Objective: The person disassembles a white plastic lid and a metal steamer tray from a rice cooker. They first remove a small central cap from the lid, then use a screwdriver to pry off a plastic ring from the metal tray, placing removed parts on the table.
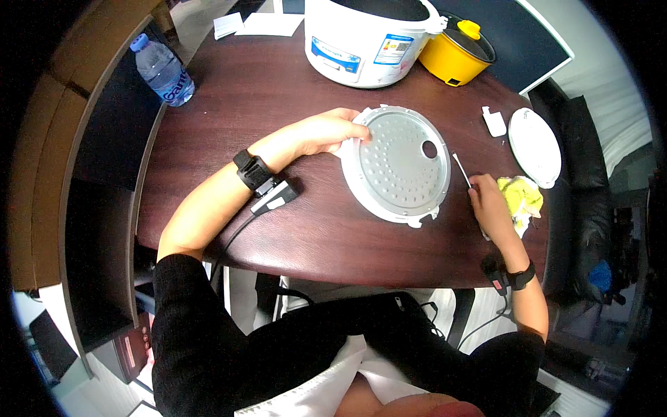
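One hand, the person's left, is gripping the upper-left edge of a round grey panel, its thumb lying on the dimpled face. That panel is occupying the middle of the dark brown desk, though from where I'm standing I can't tell whether it is resting there or being held up. Over on the other side, the right hand is closing its fingers round a slim tool, whose shaft is pointing up and left, near the panel's right edge. A yellow-and-white cloth is lying just beside that hand, a white oval cover beyond it. Further back, a white cooker is standing beside a yellow pot.
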Tool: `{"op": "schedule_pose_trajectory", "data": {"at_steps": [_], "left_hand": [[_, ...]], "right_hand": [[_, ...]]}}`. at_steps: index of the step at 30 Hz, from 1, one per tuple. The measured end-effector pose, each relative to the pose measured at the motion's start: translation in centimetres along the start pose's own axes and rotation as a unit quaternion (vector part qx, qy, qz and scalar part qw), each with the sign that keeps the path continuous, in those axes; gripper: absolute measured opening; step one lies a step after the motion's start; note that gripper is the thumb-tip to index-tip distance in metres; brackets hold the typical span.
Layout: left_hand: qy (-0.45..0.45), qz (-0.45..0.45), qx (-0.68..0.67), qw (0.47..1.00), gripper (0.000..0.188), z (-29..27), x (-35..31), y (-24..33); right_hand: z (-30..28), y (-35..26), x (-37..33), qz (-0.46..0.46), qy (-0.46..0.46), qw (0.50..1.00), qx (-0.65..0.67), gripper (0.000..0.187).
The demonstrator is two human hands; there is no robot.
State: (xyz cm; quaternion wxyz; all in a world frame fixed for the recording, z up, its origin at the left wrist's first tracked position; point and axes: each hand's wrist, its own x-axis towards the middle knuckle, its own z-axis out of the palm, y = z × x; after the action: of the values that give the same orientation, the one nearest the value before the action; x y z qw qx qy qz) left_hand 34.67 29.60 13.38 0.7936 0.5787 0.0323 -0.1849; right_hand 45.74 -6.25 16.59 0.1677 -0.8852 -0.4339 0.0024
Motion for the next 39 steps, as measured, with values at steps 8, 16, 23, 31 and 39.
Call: {"op": "schedule_pose_trajectory", "data": {"at_steps": [8,16,23,31,39], "left_hand": [[-0.074,-0.035,-0.166,0.983,0.037,-1.9,-0.3,0.1],[-0.144,-0.041,-0.191,0.970,0.037,-2.3,0.3,0.0],[-0.137,-0.027,-0.195,0.971,0.042,-1.5,0.1,-0.3],[-0.042,-0.035,-0.158,0.986,0.052,-0.8,-1.2,0.3],[0.069,-0.070,-0.154,0.983,0.054,-0.8,-2.0,0.6]], "right_hand": [[-4.5,3.4,-12.7,0.157,0.287,0.945,-0.030,0.012],[8.3,13.6,-38.3,0.740,-0.009,0.574,0.352,0.080],[12.5,14.7,-34.1,0.514,-0.114,0.402,0.749,0.068],[14.6,18.9,-28.6,0.447,-0.038,0.402,0.799,0.061],[15.3,19.2,-27.9,0.482,0.020,0.450,0.751,0.053]]}}
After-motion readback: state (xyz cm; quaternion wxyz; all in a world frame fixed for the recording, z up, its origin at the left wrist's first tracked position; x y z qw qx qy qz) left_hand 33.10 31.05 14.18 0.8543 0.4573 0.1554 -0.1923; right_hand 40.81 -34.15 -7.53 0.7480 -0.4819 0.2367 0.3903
